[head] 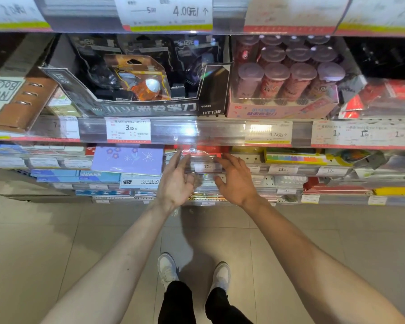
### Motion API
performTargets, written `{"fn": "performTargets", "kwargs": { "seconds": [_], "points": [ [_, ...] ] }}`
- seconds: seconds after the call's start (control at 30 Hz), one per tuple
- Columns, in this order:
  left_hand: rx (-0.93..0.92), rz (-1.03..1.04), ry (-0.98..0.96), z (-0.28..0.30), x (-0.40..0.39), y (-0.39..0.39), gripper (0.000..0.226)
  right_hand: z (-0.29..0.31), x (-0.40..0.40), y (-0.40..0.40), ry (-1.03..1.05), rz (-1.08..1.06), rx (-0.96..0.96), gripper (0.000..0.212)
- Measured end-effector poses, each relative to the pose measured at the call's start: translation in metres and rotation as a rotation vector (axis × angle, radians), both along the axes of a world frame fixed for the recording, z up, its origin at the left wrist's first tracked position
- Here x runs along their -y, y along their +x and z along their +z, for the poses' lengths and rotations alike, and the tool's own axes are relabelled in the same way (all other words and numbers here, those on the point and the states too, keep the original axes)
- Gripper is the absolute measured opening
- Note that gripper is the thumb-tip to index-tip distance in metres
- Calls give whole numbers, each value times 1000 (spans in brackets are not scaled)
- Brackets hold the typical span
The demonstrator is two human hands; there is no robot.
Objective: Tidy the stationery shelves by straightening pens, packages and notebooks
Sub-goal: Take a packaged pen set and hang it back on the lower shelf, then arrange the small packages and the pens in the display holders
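My left hand [175, 181] and my right hand [236, 181] reach side by side toward a red package in clear plastic wrap [202, 152] on the second shelf. Both hands have their fingers spread. The fingertips are at the wrap's left and right edges, just above a price tag reading 12.00 [207, 167]. Whether they press on the wrap I cannot tell. A purple notebook with flower drawings [126, 160] lies tilted just left of my left hand, overhanging the shelf edge. The shelf rail above hides most of the red package.
One shelf up stand a black display box of sharpeners [150, 108] with an orange blister pack [145, 83], a pink box of tubes [283, 108] and a brown ring notebook [21, 101]. Blue packages [80, 176] and a yellow box [295, 157] flank my hands. Below is tiled floor.
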State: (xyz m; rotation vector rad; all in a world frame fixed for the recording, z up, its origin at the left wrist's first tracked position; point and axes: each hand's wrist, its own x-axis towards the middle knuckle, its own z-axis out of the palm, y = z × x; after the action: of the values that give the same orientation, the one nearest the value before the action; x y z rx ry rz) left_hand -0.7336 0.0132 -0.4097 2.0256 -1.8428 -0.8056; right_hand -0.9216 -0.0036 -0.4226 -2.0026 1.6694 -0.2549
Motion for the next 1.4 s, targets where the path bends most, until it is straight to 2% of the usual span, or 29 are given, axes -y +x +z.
{"fn": "performTargets", "kwargs": {
  "seconds": [0.17,0.27,0.37,0.4,0.57,0.67,0.9,1.07,1.23,1.4],
  "points": [
    [-152,95,-39,29,-38,-4,50,17,-36,-11,-14,-63,184,46],
    [-241,104,-10,49,-67,-5,45,38,-66,-19,94,-163,247,45],
    [-363,97,15,68,-86,-8,19,59,-98,-28,141,-242,288,42],
    [-402,95,15,73,-90,-10,17,65,-108,-30,139,-261,300,40],
    [-480,56,82,80,-97,-27,27,89,-137,-46,109,-370,322,31],
    [-528,21,67,89,-98,-38,25,100,-143,-59,86,-385,301,31],
    [-495,10,-37,119,-83,-77,16,127,-128,-103,-29,-345,329,31],
    [-624,91,-106,149,-71,-137,13,149,-108,-162,-103,-283,388,31],
    [-596,86,-226,186,-62,-206,13,189,-77,-236,-185,-204,409,24],
    [-616,121,-357,232,-48,-257,17,233,-45,-281,-287,-163,450,26]
  ]
}}
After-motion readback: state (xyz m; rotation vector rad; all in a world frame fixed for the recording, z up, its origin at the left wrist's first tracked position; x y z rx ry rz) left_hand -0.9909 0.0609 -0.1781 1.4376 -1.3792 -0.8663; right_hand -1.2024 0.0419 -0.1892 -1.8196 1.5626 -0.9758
